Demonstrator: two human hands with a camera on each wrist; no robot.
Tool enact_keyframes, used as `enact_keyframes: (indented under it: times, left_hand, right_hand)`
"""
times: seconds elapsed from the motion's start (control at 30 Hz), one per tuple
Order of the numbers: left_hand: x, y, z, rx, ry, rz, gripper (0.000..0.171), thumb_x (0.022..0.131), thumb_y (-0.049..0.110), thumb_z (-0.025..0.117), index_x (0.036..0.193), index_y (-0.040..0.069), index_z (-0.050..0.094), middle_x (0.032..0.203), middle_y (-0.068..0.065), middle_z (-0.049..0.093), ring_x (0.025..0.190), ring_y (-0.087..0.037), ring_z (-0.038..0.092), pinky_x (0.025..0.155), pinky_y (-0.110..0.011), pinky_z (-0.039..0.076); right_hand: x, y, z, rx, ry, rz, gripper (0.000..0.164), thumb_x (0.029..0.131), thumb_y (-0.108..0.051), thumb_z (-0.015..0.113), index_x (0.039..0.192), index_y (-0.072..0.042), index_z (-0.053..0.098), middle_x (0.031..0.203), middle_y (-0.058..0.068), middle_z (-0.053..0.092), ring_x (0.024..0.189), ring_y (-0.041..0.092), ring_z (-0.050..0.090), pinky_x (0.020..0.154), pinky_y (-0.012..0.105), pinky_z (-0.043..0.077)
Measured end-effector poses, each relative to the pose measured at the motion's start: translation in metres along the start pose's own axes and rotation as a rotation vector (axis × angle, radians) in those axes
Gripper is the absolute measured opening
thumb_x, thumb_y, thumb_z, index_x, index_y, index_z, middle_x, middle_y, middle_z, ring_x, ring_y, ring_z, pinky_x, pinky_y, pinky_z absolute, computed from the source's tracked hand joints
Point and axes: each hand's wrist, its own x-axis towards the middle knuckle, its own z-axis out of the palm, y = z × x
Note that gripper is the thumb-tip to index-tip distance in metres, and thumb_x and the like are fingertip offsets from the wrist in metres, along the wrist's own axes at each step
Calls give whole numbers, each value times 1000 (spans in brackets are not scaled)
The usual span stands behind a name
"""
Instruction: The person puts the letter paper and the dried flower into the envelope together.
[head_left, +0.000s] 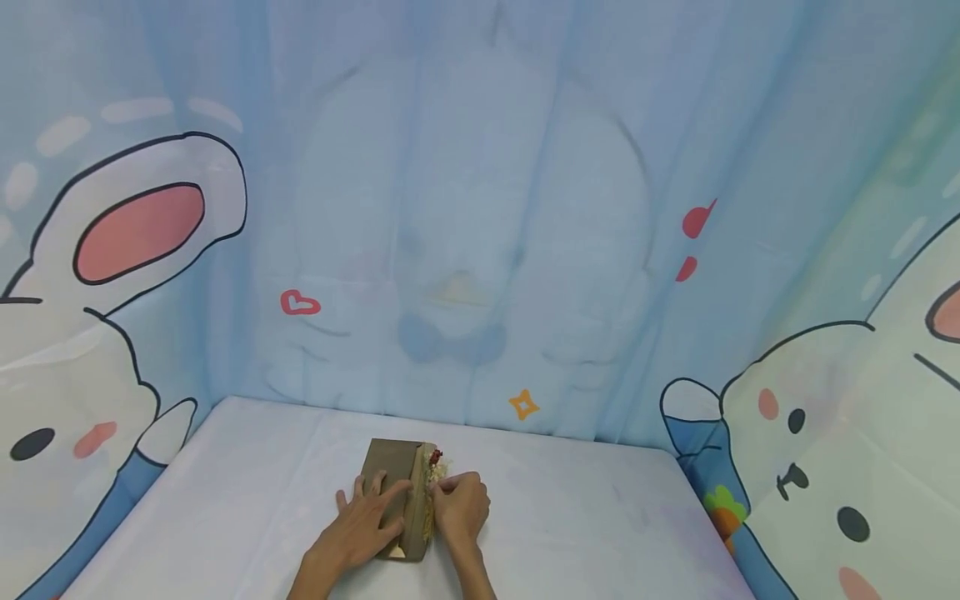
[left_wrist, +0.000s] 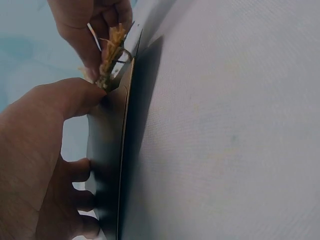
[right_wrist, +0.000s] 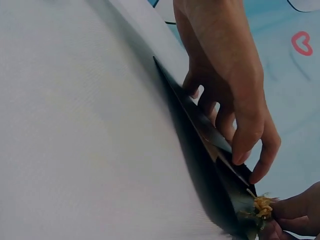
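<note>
A flat brown envelope-like piece of folded paper (head_left: pixel 392 454) lies on the white table. My left hand (head_left: pixel 358 523) rests on it with fingers spread, pressing it near the folded strip on its right side. Along that strip runs a small bunch of dried flowers (head_left: pixel 437 468), yellowish with a dark red tip. Thumb and fingertips of my right hand (head_left: pixel 461 508) pinch the bunch at the paper's right edge. In the left wrist view, the yellow stem ends of the dried flowers (left_wrist: pixel 115 45) stick out beside the left thumb. The right wrist view shows the paper's edge (right_wrist: pixel 202 132) slightly parted.
The white cloth-covered table (head_left: pixel 600 517) extends around the paper on all sides. Behind it hangs a light blue curtain (head_left: pixel 465 167) printed with cartoon rabbits, which also borders the table at left and right.
</note>
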Motion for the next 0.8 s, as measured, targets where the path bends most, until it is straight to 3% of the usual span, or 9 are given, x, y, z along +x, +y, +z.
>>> enact_keyframes:
  times: [0.13, 0.37, 0.6, 0.8]
  left_hand:
    - [1, -1, -1, 15, 5, 6, 59, 103, 30, 68, 160, 23, 52, 167, -37, 40, 150, -77, 28, 111, -96, 17]
    - [-1, 1, -3, -6, 1, 14, 57, 105, 32, 66, 160, 24, 52, 168, -36, 40, 150, -76, 29, 111, -96, 18]
    - [-1, 0, 2, -38, 9, 32, 56, 105, 32, 67, 159, 25, 53, 167, -36, 41, 150, -76, 30, 110, -97, 18]
    - [-2, -1, -2, -17, 16, 27, 59, 105, 34, 67, 161, 26, 51, 168, -35, 40, 150, -76, 30, 111, -96, 18]
  right_hand:
    - [-3, -2, 3, -14, -33, -2, 16, 75, -1, 95, 69, -7, 82, 63, 6, 77, 54, 15, 66, 62, 40, 57]
    - [-8, -6, 12, -26, -91, -81, 16, 76, -1, 95, 69, -6, 82, 64, 7, 77, 54, 16, 68, 59, 39, 58]
    - [-8, -2, 10, 25, -226, -97, 7, 83, -1, 91, 84, -4, 86, 73, 6, 80, 61, 10, 64, 58, 29, 53]
    - [-3, 4, 2, 127, -336, -141, 22, 81, 5, 91, 102, 3, 84, 82, 7, 77, 70, 8, 65, 62, 23, 55]
